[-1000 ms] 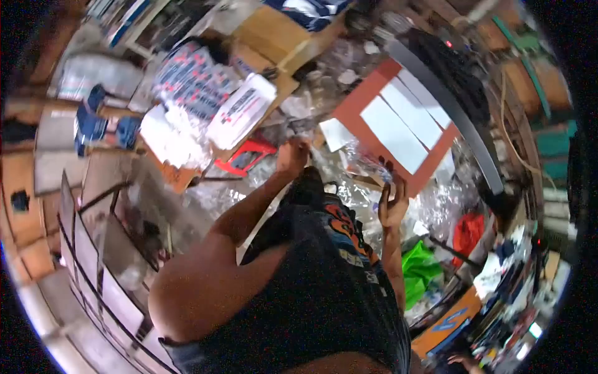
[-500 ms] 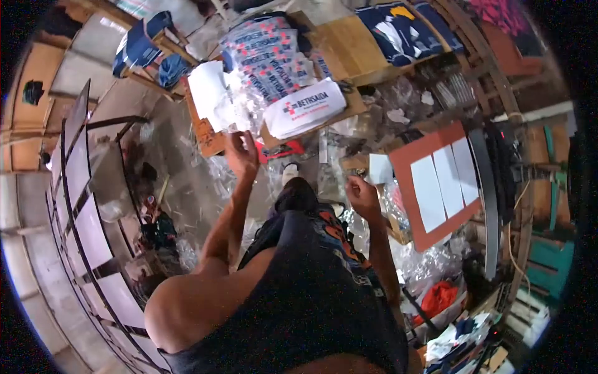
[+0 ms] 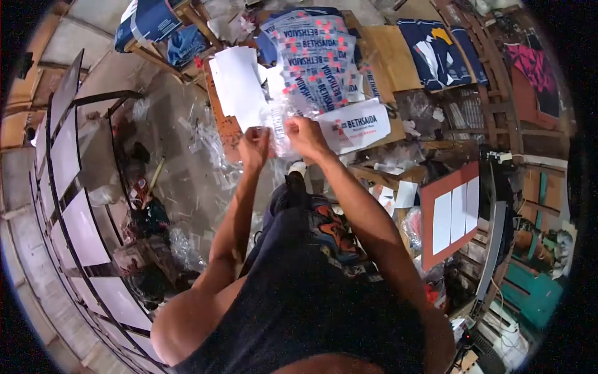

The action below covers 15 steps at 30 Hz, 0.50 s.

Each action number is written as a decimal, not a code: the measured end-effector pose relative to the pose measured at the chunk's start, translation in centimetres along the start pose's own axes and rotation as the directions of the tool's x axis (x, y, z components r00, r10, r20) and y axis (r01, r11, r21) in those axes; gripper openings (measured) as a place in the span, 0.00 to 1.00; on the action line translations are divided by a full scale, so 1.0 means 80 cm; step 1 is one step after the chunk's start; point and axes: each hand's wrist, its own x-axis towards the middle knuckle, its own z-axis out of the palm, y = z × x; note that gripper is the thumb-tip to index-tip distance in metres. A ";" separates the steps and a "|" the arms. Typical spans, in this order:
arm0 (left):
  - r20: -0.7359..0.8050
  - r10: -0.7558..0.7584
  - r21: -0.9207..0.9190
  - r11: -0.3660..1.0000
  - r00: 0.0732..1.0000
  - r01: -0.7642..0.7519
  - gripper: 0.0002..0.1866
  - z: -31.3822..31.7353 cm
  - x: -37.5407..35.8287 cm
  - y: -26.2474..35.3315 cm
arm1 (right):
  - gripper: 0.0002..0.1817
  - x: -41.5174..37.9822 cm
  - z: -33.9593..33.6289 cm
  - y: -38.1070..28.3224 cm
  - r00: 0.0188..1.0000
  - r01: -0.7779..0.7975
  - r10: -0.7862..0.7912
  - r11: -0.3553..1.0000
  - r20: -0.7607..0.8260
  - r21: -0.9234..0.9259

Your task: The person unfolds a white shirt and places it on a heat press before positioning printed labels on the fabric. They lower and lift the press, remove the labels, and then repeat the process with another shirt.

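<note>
My left hand [image 3: 254, 148] is closed in a pinch at the left edge of a clear plastic bag [image 3: 280, 133], near the table's front. Opposite it, my right hand [image 3: 305, 136] pinches the bag's right side. Loose white sheets [image 3: 240, 84] lie just beyond my left hand. A pile of clear packs printed "BETHSAIDA" [image 3: 317, 59] in blue and red is farther back. Beside my right hand rests a white folded piece with the same print [image 3: 361, 126]. Exactly what the fingertips grip is partly hidden.
A brown board [image 3: 430, 249] with white strips stands at the right. Dark blue printed pieces [image 3: 433, 53] lie at the back right. Along the left runs a black metal rack with pale panels [image 3: 84, 227]. Plastic scraps [image 3: 187, 246] litter the floor.
My right hand has moved forward and left from beside my body to the plastic bag. My left hand has shifted slightly and now pinches. The view has turned a little.
</note>
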 end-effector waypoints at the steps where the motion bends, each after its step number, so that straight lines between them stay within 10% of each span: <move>1: 0.003 -0.032 -0.118 0.992 0.999 0.032 0.21 0.009 -0.002 -0.003 | 0.13 0.013 0.018 0.009 1.000 -0.005 0.005 1.000 0.007 -0.001; 3: 0.027 -0.067 -0.058 0.996 0.997 0.069 0.22 0.006 -0.007 0.002 | 0.19 0.032 0.043 0.021 0.998 -0.054 0.066 0.862 0.007 -0.504; 7: 0.079 -0.103 -0.085 0.990 0.992 0.109 0.18 -0.005 -0.013 0.012 | 0.30 0.038 0.059 -0.001 0.986 -0.135 0.164 0.758 -0.015 -0.638; 15: 0.128 -0.120 -0.188 0.972 0.984 0.143 0.19 -0.017 -0.013 0.006 | 0.18 0.043 0.064 0.015 0.982 -0.169 0.183 0.778 -0.039 -0.605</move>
